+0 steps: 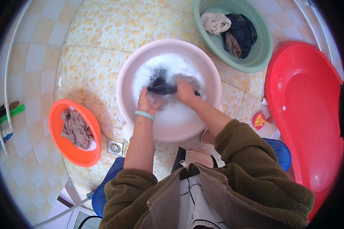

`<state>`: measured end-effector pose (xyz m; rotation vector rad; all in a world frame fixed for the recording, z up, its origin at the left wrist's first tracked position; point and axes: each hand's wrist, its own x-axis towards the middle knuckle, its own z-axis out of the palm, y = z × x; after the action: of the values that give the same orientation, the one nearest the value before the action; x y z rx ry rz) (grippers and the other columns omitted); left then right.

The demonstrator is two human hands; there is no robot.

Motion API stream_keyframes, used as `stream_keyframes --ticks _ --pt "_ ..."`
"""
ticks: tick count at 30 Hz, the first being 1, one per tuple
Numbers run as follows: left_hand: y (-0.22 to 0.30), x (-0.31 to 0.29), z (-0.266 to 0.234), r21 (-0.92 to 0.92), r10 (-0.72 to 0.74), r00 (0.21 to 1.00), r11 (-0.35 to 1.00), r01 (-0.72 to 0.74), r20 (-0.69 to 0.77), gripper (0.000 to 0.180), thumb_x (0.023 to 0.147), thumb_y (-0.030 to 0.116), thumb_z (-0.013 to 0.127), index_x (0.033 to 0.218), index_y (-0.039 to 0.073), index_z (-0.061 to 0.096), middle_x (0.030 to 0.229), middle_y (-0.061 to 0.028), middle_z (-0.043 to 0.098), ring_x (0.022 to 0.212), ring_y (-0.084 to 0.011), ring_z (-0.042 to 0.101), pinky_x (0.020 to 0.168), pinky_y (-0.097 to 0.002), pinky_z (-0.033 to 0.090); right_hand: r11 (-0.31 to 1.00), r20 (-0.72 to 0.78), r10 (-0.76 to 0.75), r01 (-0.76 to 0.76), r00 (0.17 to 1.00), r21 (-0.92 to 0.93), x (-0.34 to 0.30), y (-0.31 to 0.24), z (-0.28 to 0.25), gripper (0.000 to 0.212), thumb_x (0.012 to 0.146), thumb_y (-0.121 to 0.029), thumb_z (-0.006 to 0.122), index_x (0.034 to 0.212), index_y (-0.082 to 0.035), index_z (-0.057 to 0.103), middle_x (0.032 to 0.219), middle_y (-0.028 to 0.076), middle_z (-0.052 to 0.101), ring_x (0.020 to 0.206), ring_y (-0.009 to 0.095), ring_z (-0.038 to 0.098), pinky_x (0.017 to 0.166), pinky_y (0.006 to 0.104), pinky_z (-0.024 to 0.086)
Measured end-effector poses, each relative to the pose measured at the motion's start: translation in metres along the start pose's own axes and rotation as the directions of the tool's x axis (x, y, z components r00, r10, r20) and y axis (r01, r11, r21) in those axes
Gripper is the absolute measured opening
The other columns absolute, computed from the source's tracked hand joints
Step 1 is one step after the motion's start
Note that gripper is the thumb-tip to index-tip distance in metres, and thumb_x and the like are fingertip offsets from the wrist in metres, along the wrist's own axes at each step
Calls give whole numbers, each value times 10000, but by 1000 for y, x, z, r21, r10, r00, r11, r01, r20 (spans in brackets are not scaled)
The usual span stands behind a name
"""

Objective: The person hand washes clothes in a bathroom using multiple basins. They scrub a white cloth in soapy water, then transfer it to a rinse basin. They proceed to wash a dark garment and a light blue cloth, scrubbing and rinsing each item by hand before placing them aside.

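Observation:
A large pale pink basin (123,86) on the floor in front of me holds water with thick white suds (179,61). A dark, wet piece of clothing (161,87) lies bunched in the suds. My right hand (185,91) is closed on its right part, with the fingertips partly hidden in cloth and foam. My left hand (146,103), below a pale green bangle (145,115), is at the cloth's left end, its thumb spread away from its fingers. Some of the cloth is under the foam.
An orange basin (57,147) with brown cloth (77,128) stands at left beside a floor drain (115,147). A green tub (233,65) with dark and beige clothes is at the far right. A red baby bath (313,99) lines the right side. Brushes (15,110) hang on the left wall.

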<state>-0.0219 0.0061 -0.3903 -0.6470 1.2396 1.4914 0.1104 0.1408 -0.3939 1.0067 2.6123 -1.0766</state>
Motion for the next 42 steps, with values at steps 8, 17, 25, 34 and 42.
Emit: stream_keyframes --ticks 8,17,25,34,42 --pt "42 -26 10 17 -178 899 982 187 400 567 931 505 447 1218 25 537 1097 -160 622 829 -281 631 761 -385 541 656 -61 -727 718 684 232 -56 -115 -38 387 602 -72 676 976 -116 586 1072 114 506 961 315 492 814 416 394" --pt "9 -41 37 -222 207 943 963 -150 259 291 926 293 546 1050 35 595 921 -121 627 785 -204 603 714 -330 517 694 -314 -563 644 764 323 -46 -122 -23 353 610 -151 701 940 -120 581 964 109 531 910 304 532 785 418 416" --pt "2 -32 25 -368 50 980 930 25 195 128 928 165 495 938 62 570 887 -78 597 815 -185 583 730 -323 500 795 -384 -412 532 826 291 -13 -98 -16 178 669 -130 651 815 -89 557 784 106 568 740 330 589 686 424 481" --pt "-9 -1 23 -268 198 950 955 -130 243 234 867 100 451 1088 63 517 1034 -94 515 998 -230 499 922 -417 422 948 -118 283 -259 952 183 22 -25 -24 282 850 -250 525 1024 -36 582 998 220 626 937 370 604 821 458 467" --pt "4 3 -1 207 259 965 947 -247 -33 568 866 216 516 1400 154 329 1389 -83 349 1275 -284 342 1035 -595 227 956 215 -113 165 970 -241 -3 11 2 440 838 -106 507 1277 -88 477 1220 189 515 1009 368 570 846 453 469"
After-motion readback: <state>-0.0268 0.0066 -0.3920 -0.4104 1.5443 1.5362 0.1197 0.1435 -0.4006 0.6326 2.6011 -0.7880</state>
